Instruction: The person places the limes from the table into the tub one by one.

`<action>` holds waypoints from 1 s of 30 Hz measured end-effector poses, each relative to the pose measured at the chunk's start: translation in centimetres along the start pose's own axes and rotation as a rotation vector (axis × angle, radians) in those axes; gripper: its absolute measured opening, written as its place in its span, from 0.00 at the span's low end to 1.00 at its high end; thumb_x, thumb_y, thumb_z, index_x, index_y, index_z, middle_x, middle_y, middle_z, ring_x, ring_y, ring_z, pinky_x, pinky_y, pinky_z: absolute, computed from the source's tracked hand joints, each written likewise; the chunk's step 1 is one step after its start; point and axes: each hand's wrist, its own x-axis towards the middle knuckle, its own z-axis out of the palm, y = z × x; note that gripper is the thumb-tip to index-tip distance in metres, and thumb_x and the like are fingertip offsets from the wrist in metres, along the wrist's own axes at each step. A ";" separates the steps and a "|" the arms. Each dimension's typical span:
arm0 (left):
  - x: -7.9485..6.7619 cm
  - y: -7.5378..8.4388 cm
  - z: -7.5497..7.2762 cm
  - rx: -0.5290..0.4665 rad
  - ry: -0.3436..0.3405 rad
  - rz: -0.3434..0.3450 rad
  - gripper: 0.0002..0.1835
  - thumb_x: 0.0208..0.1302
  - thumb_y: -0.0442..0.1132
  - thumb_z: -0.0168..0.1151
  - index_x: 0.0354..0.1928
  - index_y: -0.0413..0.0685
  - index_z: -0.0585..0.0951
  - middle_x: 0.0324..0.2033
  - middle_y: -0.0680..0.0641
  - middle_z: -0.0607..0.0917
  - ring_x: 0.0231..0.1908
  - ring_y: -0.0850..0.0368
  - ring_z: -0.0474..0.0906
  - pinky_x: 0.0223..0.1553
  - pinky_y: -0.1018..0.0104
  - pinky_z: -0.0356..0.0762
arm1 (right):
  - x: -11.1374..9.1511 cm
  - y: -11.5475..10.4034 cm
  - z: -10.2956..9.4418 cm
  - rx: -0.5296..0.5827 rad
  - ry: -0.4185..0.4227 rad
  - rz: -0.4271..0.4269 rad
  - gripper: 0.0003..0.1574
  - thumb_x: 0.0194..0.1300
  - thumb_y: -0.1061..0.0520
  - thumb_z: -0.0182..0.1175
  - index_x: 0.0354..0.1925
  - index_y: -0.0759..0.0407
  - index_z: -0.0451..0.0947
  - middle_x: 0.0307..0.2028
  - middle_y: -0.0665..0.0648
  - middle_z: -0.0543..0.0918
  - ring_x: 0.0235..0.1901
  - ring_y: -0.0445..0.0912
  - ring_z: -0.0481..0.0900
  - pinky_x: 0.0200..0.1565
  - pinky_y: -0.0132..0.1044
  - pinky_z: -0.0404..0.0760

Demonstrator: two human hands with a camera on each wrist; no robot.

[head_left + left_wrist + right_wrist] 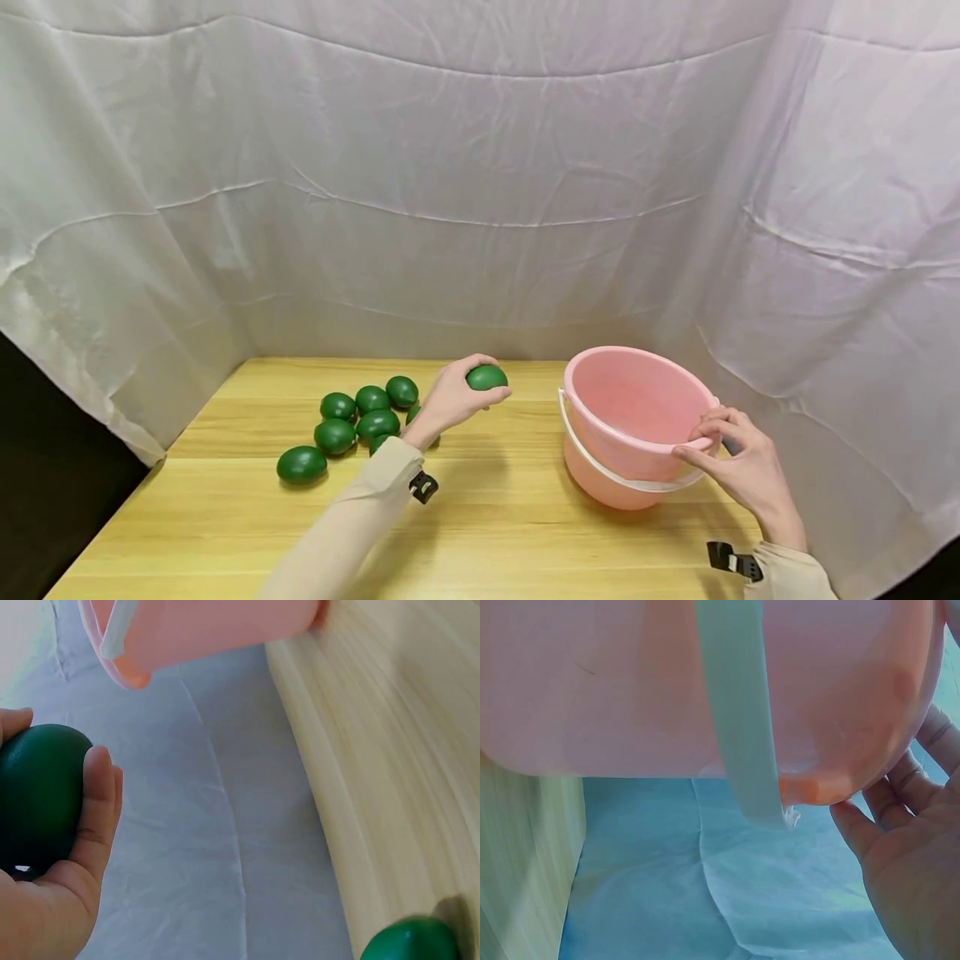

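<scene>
In the head view, my left hand (pixel 456 396) holds a smooth, dark green lime (pixel 487 377) between thumb and fingers, raised over the table. The left wrist view shows the same lime (pixel 43 795) with fingers on either side of it. A pink bucket (pixel 618 467) stands on the right, its white handle (pixel 600 468) hanging down across the front. My right hand (pixel 742 458) pinches the bucket's rim at the right side, thumb outside. Several more limes (pixel 335 436) lie grouped on the table left of my left forearm, which partly hides some of them.
The light wooden table (pixel 510 542) carries everything. Pale grey cloth (pixel 465 275) hangs behind it and along both sides. One lime (pixel 302 465) sits at the near left of the group. The bucket's inside shows only bare pink wall in the head view.
</scene>
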 end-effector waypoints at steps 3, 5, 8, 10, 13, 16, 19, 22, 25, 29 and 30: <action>0.3 0.1 0.6 -0.057 0.025 -0.002 0.21 0.58 0.57 0.69 0.53 0.66 0.80 0.42 0.47 0.83 0.30 0.50 0.85 0.29 0.59 0.83 | 0.0 0.0 0.0 -0.001 0.003 -0.006 0.24 0.33 0.69 0.81 0.25 0.47 0.81 0.39 0.52 0.78 0.50 0.32 0.70 0.59 0.14 0.60; 0.6 0.1 1.0 -0.090 0.052 0.004 0.20 0.59 0.58 0.67 0.52 0.65 0.81 0.41 0.47 0.83 0.29 0.51 0.84 0.29 0.59 0.83 | 0.0 -0.1 0.0 -0.002 0.000 -0.006 0.24 0.33 0.69 0.81 0.25 0.47 0.81 0.39 0.52 0.78 0.51 0.33 0.70 0.60 0.14 0.59; 0.8 0.3 1.6 -0.118 0.095 0.021 0.19 0.61 0.59 0.66 0.51 0.65 0.81 0.41 0.46 0.83 0.28 0.52 0.83 0.28 0.60 0.82 | 0.0 -0.1 0.0 -0.009 -0.002 -0.007 0.24 0.34 0.68 0.81 0.25 0.46 0.80 0.39 0.51 0.77 0.52 0.33 0.70 0.61 0.14 0.58; 1.0 0.7 1.9 -0.113 0.123 0.027 0.19 0.60 0.59 0.66 0.52 0.65 0.81 0.41 0.47 0.83 0.28 0.54 0.83 0.28 0.61 0.82 | 0.0 -0.1 0.1 -0.009 -0.002 -0.003 0.24 0.34 0.67 0.81 0.24 0.46 0.80 0.39 0.50 0.77 0.52 0.33 0.70 0.61 0.14 0.58; 1.2 1.5 2.3 -0.098 0.149 0.013 0.21 0.58 0.59 0.68 0.53 0.65 0.80 0.41 0.47 0.83 0.29 0.54 0.83 0.29 0.61 0.82 | -0.1 -0.1 0.1 -0.011 0.001 -0.003 0.23 0.35 0.67 0.81 0.24 0.46 0.80 0.39 0.49 0.77 0.52 0.34 0.70 0.61 0.14 0.58; 1.5 2.2 2.7 -0.087 0.162 -0.008 0.24 0.57 0.60 0.69 0.53 0.63 0.78 0.40 0.47 0.83 0.29 0.53 0.83 0.28 0.62 0.82 | -0.1 -0.1 0.0 -0.012 0.002 -0.004 0.23 0.35 0.67 0.81 0.24 0.46 0.80 0.39 0.49 0.77 0.52 0.34 0.70 0.61 0.14 0.58; 1.7 2.8 3.0 -0.077 0.167 -0.012 0.25 0.55 0.62 0.70 0.50 0.63 0.77 0.38 0.48 0.83 0.29 0.54 0.83 0.28 0.62 0.81 | -0.1 -0.1 0.0 -0.016 0.001 -0.007 0.24 0.34 0.67 0.81 0.24 0.46 0.80 0.39 0.49 0.77 0.52 0.33 0.70 0.61 0.14 0.58; 1.9 3.4 3.3 -0.047 0.174 0.005 0.25 0.52 0.62 0.71 0.49 0.64 0.78 0.39 0.51 0.83 0.30 0.55 0.81 0.28 0.63 0.80 | -0.2 0.0 0.0 -0.018 0.001 -0.009 0.24 0.34 0.67 0.81 0.24 0.46 0.80 0.39 0.48 0.77 0.51 0.32 0.70 0.60 0.13 0.58; 2.1 4.0 3.8 -0.027 0.178 0.029 0.25 0.52 0.62 0.72 0.50 0.66 0.80 0.40 0.52 0.83 0.31 0.56 0.79 0.28 0.64 0.78 | -0.2 -0.1 0.0 -0.018 0.000 -0.007 0.23 0.34 0.67 0.81 0.24 0.46 0.80 0.39 0.49 0.77 0.50 0.32 0.70 0.59 0.13 0.58; 2.3 4.7 4.6 -0.072 0.183 0.048 0.21 0.54 0.60 0.71 0.49 0.67 0.79 0.37 0.51 0.83 0.30 0.58 0.80 0.27 0.65 0.79 | -0.1 -0.2 0.0 -0.016 0.002 -0.003 0.23 0.35 0.67 0.81 0.24 0.46 0.80 0.39 0.50 0.77 0.50 0.32 0.70 0.59 0.13 0.59; 2.4 4.8 4.8 -0.080 0.189 0.054 0.21 0.54 0.59 0.71 0.48 0.66 0.78 0.36 0.51 0.83 0.29 0.58 0.80 0.27 0.64 0.80 | 0.0 -0.2 0.1 -0.016 0.003 -0.003 0.23 0.35 0.67 0.81 0.24 0.46 0.80 0.39 0.51 0.78 0.50 0.32 0.70 0.59 0.13 0.59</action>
